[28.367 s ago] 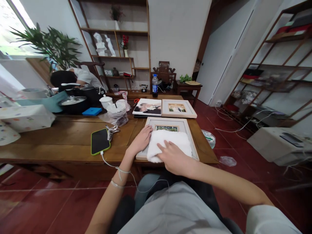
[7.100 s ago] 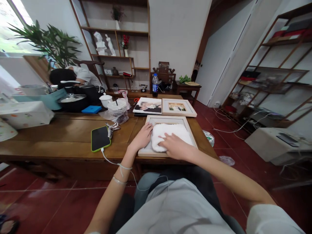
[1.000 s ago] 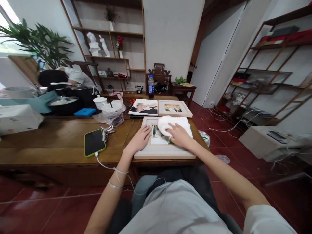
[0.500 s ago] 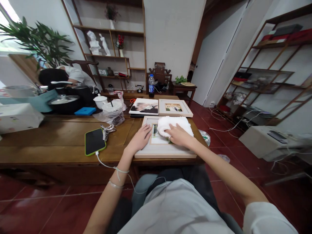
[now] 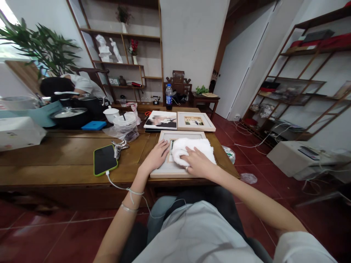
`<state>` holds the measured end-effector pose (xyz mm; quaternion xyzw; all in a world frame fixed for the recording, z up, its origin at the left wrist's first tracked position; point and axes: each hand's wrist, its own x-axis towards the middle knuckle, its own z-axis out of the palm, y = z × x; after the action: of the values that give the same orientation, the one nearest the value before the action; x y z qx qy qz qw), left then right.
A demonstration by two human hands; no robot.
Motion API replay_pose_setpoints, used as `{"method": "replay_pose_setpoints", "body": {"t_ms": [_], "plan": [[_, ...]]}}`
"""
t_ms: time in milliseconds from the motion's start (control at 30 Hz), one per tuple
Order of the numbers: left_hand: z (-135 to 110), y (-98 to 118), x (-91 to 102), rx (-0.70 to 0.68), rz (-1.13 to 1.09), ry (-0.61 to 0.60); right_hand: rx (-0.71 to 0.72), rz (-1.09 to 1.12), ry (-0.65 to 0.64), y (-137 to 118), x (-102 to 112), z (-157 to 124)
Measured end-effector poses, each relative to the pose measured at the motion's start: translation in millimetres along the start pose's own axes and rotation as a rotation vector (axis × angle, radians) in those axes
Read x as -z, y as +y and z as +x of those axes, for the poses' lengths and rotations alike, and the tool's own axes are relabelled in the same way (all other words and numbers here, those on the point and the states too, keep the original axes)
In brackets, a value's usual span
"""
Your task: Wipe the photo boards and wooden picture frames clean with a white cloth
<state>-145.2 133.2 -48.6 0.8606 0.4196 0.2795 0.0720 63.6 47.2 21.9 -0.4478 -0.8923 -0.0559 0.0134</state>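
A light wooden picture frame point(image 5: 168, 170) lies flat at the near edge of the wooden table point(image 5: 68, 153). My left hand point(image 5: 155, 157) rests on its left side, fingers stretched out flat. A white folded towel point(image 5: 201, 146) covers the glass. My right hand point(image 5: 197, 163) presses down on the towel's near part, fingers spread over it, a ring on one finger. Behind lie a second framed picture point(image 5: 195, 121) and a photo print point(image 5: 161, 120).
A green-cased phone point(image 5: 105, 159) on a white cable lies left of the frame, beside a metal clip point(image 5: 118, 147). Further back stand a plastic-wrapped cup point(image 5: 124, 126), a white teapot point(image 5: 111, 114), pans point(image 5: 68, 114), a water bottle point(image 5: 169, 96). A person point(image 5: 59, 86) bends behind the table at the left.
My right hand has pulled the towel toward me across the glass, so it hides most of the picture. My left hand stays put on the frame's left side.
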Motion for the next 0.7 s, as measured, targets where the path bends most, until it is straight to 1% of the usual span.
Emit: {"method": "replay_pose_setpoints", "body": {"t_ms": [67,167,233,300,367,433,500,600,700], "plan": [[0,-1,-0.4,-0.001,-0.013,0.004,-0.032,-0.029,0.021,21,-9,14],[0,-2,-0.4,-0.007,-0.022,0.006,-0.086,-0.079,0.038,50,-13,35],[0,-1,0.0,-0.008,-0.02,0.005,-0.087,-0.096,0.019,61,-13,47],[0,-1,0.5,-0.001,-0.014,0.002,-0.066,-0.103,-0.003,64,-12,55],[0,0,0.6,0.006,-0.008,-0.003,-0.041,-0.112,-0.014,57,-10,57],[0,0,0.3,0.008,-0.008,-0.002,-0.007,-0.12,-0.023,43,-6,50],[0,0,-0.1,0.008,-0.013,0.004,0.044,-0.112,-0.046,23,1,36],[0,1,-0.1,0.005,-0.019,0.012,0.121,-0.078,-0.086,-8,17,9],[-1,2,1.1,0.007,-0.018,0.007,0.167,-0.052,-0.096,-31,34,-13]]}}
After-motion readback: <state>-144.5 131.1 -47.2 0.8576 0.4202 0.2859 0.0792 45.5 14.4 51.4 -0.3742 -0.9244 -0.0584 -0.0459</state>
